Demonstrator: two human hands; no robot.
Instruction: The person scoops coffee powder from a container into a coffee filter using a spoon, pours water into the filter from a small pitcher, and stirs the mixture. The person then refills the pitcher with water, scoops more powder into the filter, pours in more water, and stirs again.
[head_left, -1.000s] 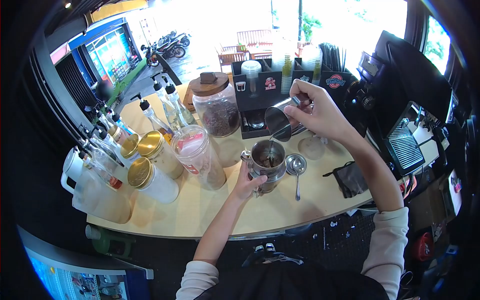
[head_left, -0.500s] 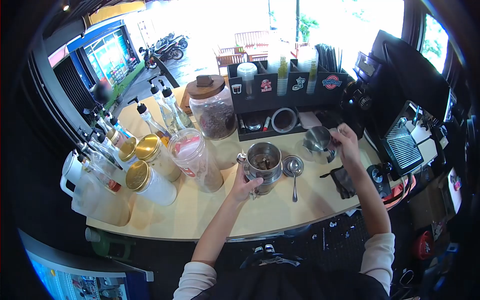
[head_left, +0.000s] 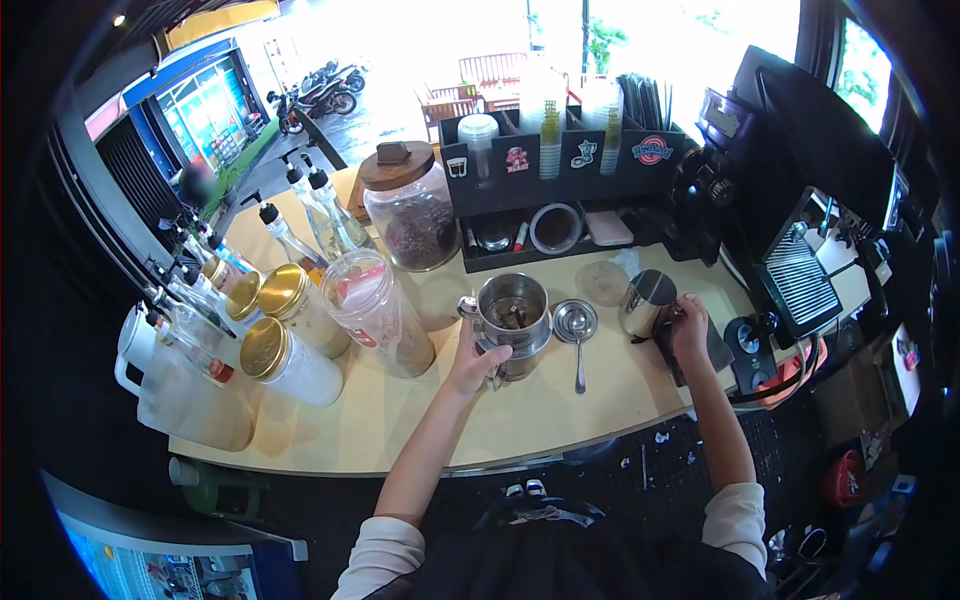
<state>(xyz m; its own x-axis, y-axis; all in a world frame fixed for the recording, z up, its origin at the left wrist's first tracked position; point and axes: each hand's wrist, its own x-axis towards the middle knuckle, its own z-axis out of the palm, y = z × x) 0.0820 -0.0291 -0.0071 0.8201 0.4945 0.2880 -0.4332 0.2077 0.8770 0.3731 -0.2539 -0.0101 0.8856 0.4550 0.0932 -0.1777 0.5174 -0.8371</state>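
Note:
My left hand (head_left: 474, 362) is wrapped round a stacked metal pot (head_left: 513, 337) that stands on the counter. Its upper cup is uncovered and has dark, leaf-like pieces (head_left: 512, 316) inside. On the right, my right hand (head_left: 688, 326) grips a shiny metal pitcher (head_left: 648, 303) by its handle side, low over the counter; whether its base touches is unclear. Between the two vessels lies a long-handled metal spoon (head_left: 580, 372), its bowl over a small round metal dish (head_left: 586, 309).
Left of the pot are a clear tub (head_left: 385, 320), gold-lidded jars (head_left: 300, 370), pump bottles (head_left: 290, 240) and a plastic jug (head_left: 185, 405). Behind stand a wooden-lidded jar (head_left: 412, 220) and a black cup organizer (head_left: 550, 180). A coffee machine (head_left: 805, 265) fills the right side.
My right hand has come down with the pitcher, which was tilted and blurred higher up and now is more upright, low over the counter. My left hand keeps its hold on the pot.

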